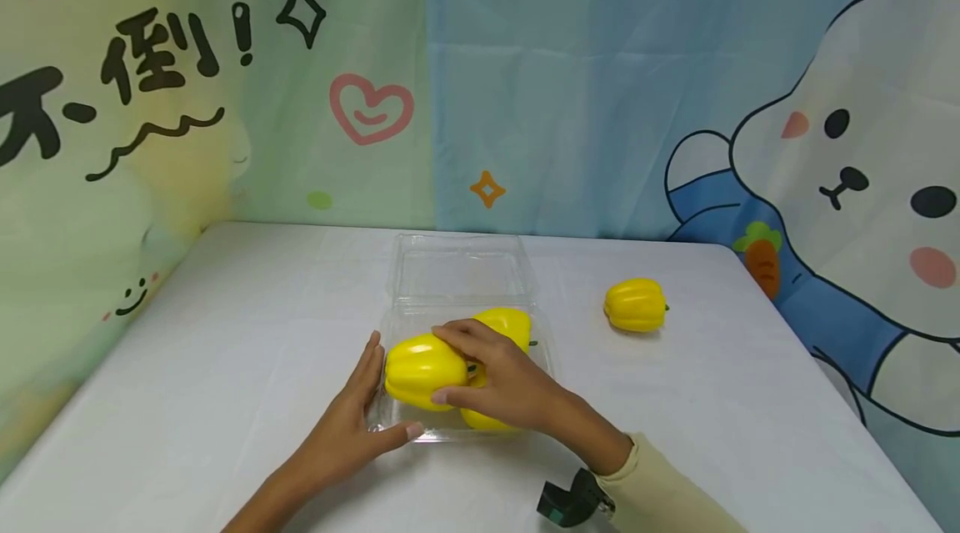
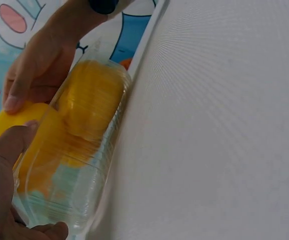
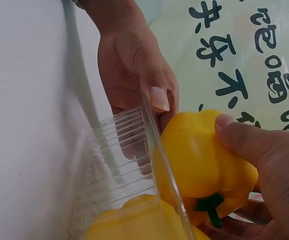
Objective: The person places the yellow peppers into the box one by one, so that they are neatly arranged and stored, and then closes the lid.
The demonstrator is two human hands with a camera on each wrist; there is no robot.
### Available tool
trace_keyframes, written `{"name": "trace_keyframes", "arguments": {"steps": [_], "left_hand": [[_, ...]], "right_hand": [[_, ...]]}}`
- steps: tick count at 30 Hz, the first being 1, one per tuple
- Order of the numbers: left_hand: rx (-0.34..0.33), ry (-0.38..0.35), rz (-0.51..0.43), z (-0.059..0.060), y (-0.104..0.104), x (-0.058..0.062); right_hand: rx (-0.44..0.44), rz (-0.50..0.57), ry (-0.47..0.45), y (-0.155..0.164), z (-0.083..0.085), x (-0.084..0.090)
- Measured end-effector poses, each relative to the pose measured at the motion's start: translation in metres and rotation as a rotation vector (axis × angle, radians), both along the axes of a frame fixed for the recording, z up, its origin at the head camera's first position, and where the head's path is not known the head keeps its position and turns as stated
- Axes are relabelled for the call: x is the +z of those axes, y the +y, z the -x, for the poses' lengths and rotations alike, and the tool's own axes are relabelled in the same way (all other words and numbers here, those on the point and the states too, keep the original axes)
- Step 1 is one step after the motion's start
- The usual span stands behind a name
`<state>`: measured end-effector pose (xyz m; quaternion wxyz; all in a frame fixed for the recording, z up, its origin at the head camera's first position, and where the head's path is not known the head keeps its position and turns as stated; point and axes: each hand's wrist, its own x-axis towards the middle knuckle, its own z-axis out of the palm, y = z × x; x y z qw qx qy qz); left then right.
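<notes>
My right hand (image 1: 510, 370) grips a yellow bell pepper (image 1: 424, 370) from its stem end, thumb in front and fingers over the top. The pepper is over the left part of a clear plastic clamshell box (image 1: 442, 436). Two more yellow peppers are in the box, one at the back (image 1: 508, 321) and another at the front right (image 1: 483, 418), partly covered by my right hand. My left hand (image 1: 341, 424) rests against the box's front left corner, fingers extended along the left side and thumb by the front edge. A green stem (image 3: 210, 205) shows on the gripped pepper.
The box's clear lid (image 1: 461, 266) lies folded back behind it. Another yellow pepper (image 1: 636, 305) lies on the white table (image 1: 262, 333) to the right. A printed curtain (image 1: 525, 82) hangs behind the table. A dark device (image 1: 573, 500) is at my right wrist.
</notes>
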<state>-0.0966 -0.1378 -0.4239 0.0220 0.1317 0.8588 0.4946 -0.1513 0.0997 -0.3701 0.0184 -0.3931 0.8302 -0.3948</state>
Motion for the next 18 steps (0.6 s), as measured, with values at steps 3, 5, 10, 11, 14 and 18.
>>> {"name": "trace_keyframes", "arguments": {"steps": [3, 5, 10, 11, 14, 18], "left_hand": [[0.0, 0.001, 0.006, -0.0002, -0.0004, 0.0007], [0.003, -0.001, 0.014, 0.0, -0.0007, 0.0005], [0.016, -0.001, 0.027, 0.0, -0.0006, 0.0006], [0.017, 0.002, 0.029, 0.0, -0.0006, 0.0007], [0.016, 0.009, 0.031, -0.0004, -0.0005, 0.0006], [0.012, 0.003, 0.021, -0.0002, -0.0007, -0.0001]], "right_hand": [[0.006, -0.033, -0.014, -0.0015, 0.0005, 0.0007], [0.01, -0.053, -0.018, -0.0024, 0.0006, 0.0014], [0.013, -0.1, -0.013, -0.0058, 0.0003, 0.003], [0.013, -0.11, -0.013, -0.0065, 0.0001, 0.0033], [0.014, -0.136, -0.018, -0.0083, -0.0006, 0.0039], [0.013, -0.169, -0.022, -0.0097, -0.0012, 0.0039]]}}
